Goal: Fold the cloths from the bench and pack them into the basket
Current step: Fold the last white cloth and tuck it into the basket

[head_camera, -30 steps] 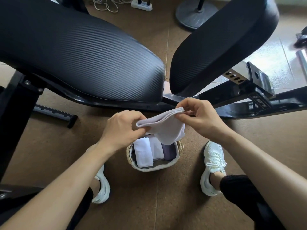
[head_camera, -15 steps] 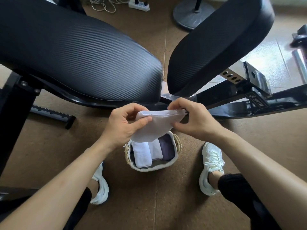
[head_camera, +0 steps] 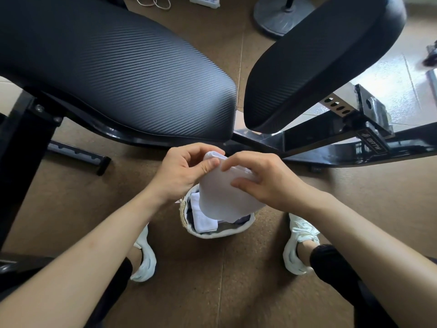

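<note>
Now, basket: upright on the floor, between the two shoes.
Cloth: white, folded, held in the air just above the basket; its lower end hangs over the basket's mouth and hides much of the inside.
Left hand: above the basket, to its left; thumb and fingers pinch the cloth's upper left edge.
Right hand: above the basket, to its right; fingers curl over the cloth's upper right edge, thumb on its face, gripping it.
White cloth: folded, inside the basket, at its left side.
Purple cloth: inside the basket, at its right side, mostly hidden.
Bench: black, two ribbed pads on a black frame, beyond the basket.
Left shoe: white, near the basket, on its left.
Right shoe: white, near the basket, on its right.
Stand base: round, grey, well beyond the basket, past the bench.
Power strip: white, well beyond the basket, at the view's top edge.
</note>
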Action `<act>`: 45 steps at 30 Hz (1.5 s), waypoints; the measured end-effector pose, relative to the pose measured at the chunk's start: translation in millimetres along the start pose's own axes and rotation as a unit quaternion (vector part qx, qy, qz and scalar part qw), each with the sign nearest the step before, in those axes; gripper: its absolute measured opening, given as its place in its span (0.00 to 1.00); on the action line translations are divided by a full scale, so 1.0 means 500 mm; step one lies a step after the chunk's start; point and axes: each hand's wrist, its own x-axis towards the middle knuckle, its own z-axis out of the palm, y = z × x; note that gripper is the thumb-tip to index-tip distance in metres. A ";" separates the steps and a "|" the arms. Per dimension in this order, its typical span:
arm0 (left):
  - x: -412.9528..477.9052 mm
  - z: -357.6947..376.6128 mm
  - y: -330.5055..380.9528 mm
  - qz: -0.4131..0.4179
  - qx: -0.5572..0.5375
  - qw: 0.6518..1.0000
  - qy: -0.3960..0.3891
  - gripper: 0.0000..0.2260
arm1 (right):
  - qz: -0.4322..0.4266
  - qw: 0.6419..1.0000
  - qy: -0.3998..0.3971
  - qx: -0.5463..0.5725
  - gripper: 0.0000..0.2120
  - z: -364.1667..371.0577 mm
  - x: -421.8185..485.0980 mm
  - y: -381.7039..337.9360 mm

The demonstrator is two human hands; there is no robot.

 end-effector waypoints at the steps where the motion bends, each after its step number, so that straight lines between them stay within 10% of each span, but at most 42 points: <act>1: 0.000 0.000 0.001 -0.001 0.000 1.000 -0.002 0.09 | -0.003 1.000 -0.006 0.001 0.15 0.000 0.000 0.002; 9: -0.005 0.008 0.008 -0.053 -0.052 0.995 -0.071 0.13 | 0.004 0.997 0.029 0.067 0.16 -0.038 -0.016 -0.008; 23: -0.016 0.059 -0.098 -0.154 0.192 0.962 -0.118 0.15 | 0.157 0.948 0.255 0.108 0.17 -0.149 -0.074 0.081; 37: 0.000 -0.027 -0.094 -0.219 0.023 0.960 0.175 0.08 | 0.268 0.949 0.157 -0.049 0.19 -0.102 -0.094 0.155; 45: -0.014 -0.040 -0.077 -0.154 0.147 0.967 0.139 0.08 | 0.281 0.949 0.118 -0.083 0.25 -0.066 -0.074 0.157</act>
